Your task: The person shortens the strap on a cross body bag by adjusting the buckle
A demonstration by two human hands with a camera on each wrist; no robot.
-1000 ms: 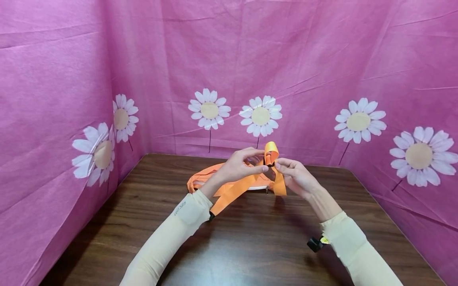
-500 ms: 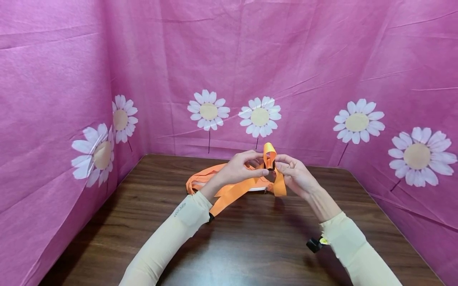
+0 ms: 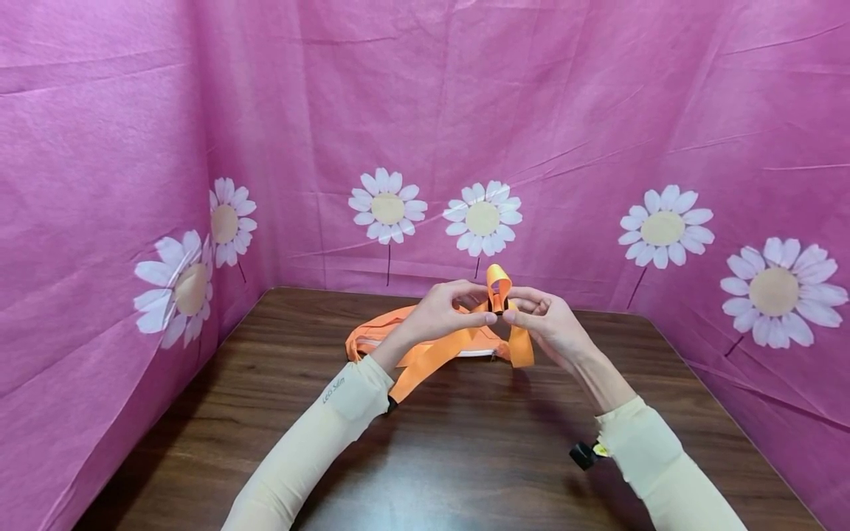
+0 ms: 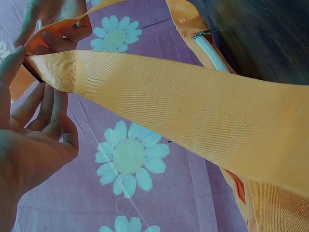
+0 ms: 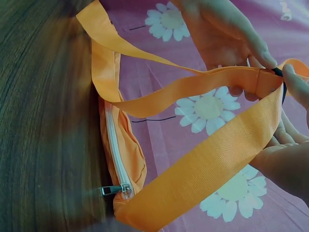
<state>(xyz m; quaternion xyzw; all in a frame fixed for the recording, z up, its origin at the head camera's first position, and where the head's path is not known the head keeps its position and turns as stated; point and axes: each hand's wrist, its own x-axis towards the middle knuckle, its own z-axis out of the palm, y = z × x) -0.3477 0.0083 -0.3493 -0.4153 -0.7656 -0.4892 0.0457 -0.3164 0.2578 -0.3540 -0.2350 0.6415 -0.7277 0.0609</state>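
Both hands hold a black strap slider (image 3: 498,304) up over the far half of the table. My left hand (image 3: 446,313) pinches its left side between thumb and fingers. On its right side, my right hand (image 3: 554,328) pinches with the thumb low at the edge. An orange webbing strap (image 3: 428,365) threads through the slider and stands up above it as a small loop (image 3: 499,276). Behind the hands lies an orange waist bag (image 3: 381,323), partly hidden by the left hand. The right wrist view shows its white zipper (image 5: 116,145) with a metal pull (image 5: 113,189).
The dark wood-grain table (image 3: 425,457) carries the bag. A pink cloth (image 3: 564,110) printed with white daisies hangs close around its back and sides. A black piece (image 3: 392,403) shows at the strap's near end, beside the left sleeve.
The right thumb and fingers have shifted from the strap's side onto the slider's right edge. The slider and loop have moved slightly left. The left hand has barely moved.
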